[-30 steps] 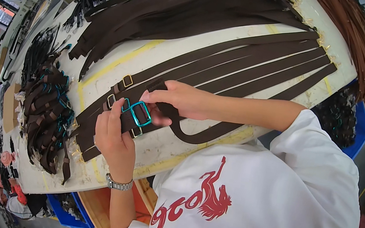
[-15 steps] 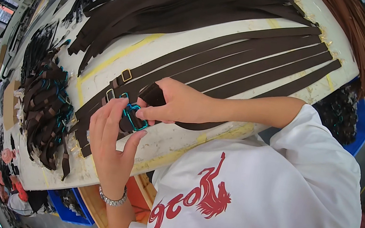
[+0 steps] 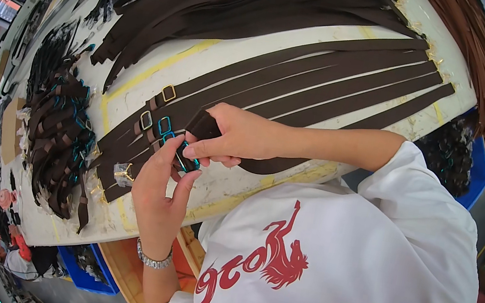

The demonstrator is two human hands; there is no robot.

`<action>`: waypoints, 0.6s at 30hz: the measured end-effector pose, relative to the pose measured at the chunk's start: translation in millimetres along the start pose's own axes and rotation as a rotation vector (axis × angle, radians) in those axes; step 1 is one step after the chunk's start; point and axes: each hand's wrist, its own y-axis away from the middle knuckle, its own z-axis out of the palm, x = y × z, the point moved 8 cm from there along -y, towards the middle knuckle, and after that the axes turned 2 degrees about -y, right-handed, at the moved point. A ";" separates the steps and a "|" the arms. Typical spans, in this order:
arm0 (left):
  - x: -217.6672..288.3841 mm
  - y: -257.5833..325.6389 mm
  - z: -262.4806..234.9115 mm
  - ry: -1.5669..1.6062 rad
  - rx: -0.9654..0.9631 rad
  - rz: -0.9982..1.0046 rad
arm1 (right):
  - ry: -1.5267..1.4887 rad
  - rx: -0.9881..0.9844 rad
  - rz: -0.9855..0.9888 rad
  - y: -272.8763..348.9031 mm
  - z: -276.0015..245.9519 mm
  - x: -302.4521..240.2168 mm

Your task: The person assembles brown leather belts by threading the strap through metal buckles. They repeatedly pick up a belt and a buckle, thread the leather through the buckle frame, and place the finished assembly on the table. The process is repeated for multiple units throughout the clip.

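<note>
My right hand (image 3: 241, 138) grips a dark brown strap (image 3: 203, 126), which is folded over in its fingers. My left hand (image 3: 162, 192) closes its fingertips and thumb around a shiny blue buckle (image 3: 187, 158) on that strap. The right thumb presses close beside the buckle, and the fingers partly cover it. Just beyond the left fingertips lie another blue buckle (image 3: 165, 127), a silver-coloured buckle (image 3: 145, 120) and a gold-coloured buckle (image 3: 168, 94), each by the end of a flat brown strap.
Several long brown straps (image 3: 333, 80) lie side by side across the white table (image 3: 157, 81). Behind them is a thick pile of dark straps (image 3: 262, 2). A heap of buckled straps (image 3: 58, 145) sits at left. Reddish-brown straps (image 3: 468, 48) hang at far right, near a blue bin (image 3: 480, 164).
My left hand has shifted right and its fingers have drawn in around the buckle, uncovering the neighbouring blue buckle and a small clear-wrapped piece. My right hand has barely moved.
</note>
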 end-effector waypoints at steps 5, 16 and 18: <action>-7.1 11.7 -11.5 0.050 0.092 -0.008 | -0.185 -0.080 0.060 3.3 11.0 1.7; -15.5 23.5 -17.2 0.150 0.102 -0.085 | -0.044 -0.088 0.114 14.5 9.7 23.7; -16.0 25.8 -19.2 0.156 0.082 -0.096 | -0.058 -0.139 0.148 14.4 16.5 30.5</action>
